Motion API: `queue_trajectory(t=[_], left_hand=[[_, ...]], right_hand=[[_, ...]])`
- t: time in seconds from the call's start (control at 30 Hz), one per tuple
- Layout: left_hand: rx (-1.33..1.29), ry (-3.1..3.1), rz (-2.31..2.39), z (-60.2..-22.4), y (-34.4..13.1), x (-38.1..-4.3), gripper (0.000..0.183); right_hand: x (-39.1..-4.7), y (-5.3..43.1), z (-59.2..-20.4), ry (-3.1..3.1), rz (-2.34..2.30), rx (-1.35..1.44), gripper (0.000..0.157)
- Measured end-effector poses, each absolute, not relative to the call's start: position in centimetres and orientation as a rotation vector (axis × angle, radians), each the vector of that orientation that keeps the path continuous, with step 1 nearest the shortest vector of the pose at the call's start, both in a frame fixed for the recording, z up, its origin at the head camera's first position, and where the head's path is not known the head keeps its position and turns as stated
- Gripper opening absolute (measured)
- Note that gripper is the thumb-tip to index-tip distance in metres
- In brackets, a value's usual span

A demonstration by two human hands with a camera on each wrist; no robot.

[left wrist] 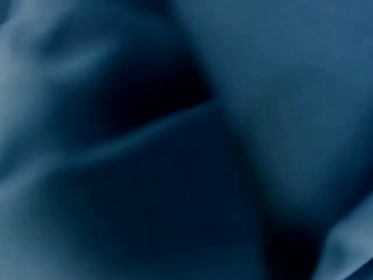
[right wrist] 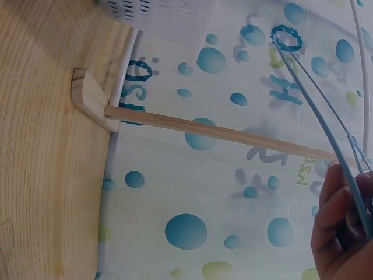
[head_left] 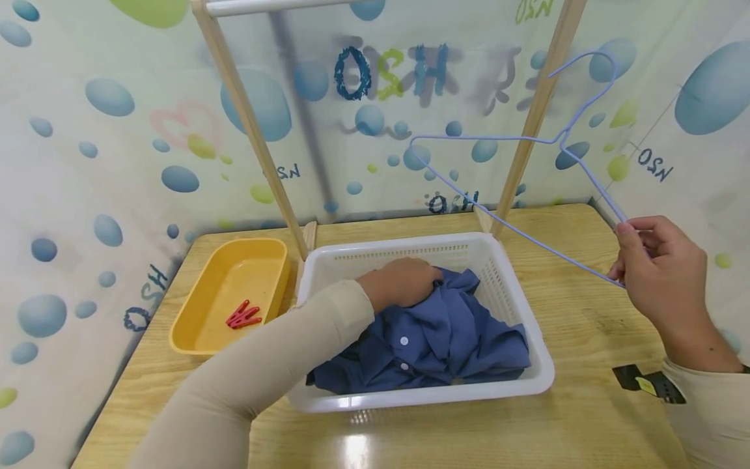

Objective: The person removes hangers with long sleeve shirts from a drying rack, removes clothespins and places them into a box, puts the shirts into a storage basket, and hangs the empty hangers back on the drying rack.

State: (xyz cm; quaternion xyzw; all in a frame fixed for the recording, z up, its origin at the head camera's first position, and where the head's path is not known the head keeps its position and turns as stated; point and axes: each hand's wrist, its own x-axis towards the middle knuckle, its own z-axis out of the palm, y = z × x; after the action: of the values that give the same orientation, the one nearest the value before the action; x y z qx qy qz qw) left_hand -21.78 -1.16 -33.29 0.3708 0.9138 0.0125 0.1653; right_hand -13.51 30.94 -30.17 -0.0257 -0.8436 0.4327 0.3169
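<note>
A crumpled blue button-up shirt (head_left: 433, 332) lies in the white plastic basket (head_left: 422, 398), two pale buttons showing. My left hand (head_left: 404, 281) reaches into the basket and grips the shirt near its upper edge, fingers bent down and their tips hidden by cloth. Blurred blue fabric (left wrist: 140, 192) fills the left wrist view. My right hand (head_left: 668, 270) holds a light blue wire hanger (head_left: 510, 225) by one end, raised to the right of the basket, its hook upward. In the right wrist view, fingers curl round the hanger (right wrist: 317, 114).
A wooden rack with slanted posts (head_left: 252, 124) and a white top bar (head_left: 263, 6) stands behind the basket. On the left, a yellow tray (head_left: 205, 306) holds several red clothespins (head_left: 243, 316). A black strap (head_left: 650, 384) is by the right sleeve on the wooden table.
</note>
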Motion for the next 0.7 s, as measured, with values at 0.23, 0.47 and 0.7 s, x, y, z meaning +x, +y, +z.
queue_trajectory(t=[0.23, 0.47, 0.7], left_hand=[[1.027, 2.596, -0.094, -34.7, -0.6, -21.5, 0.038], [1.018, 2.580, -0.305, -35.5, -0.3, -21.0, 0.047], [1.095, 2.571, -0.350, -35.8, -0.6, -21.2, 0.047]], right_hand=[[-13.4, 31.0, -30.3, -2.223, 1.156, -0.073, 0.020], [-13.4, 31.0, -30.3, -2.202, 1.182, -0.055, 0.021], [-13.5, 30.6, -29.7, -2.204, 1.184, -0.007, 0.013]])
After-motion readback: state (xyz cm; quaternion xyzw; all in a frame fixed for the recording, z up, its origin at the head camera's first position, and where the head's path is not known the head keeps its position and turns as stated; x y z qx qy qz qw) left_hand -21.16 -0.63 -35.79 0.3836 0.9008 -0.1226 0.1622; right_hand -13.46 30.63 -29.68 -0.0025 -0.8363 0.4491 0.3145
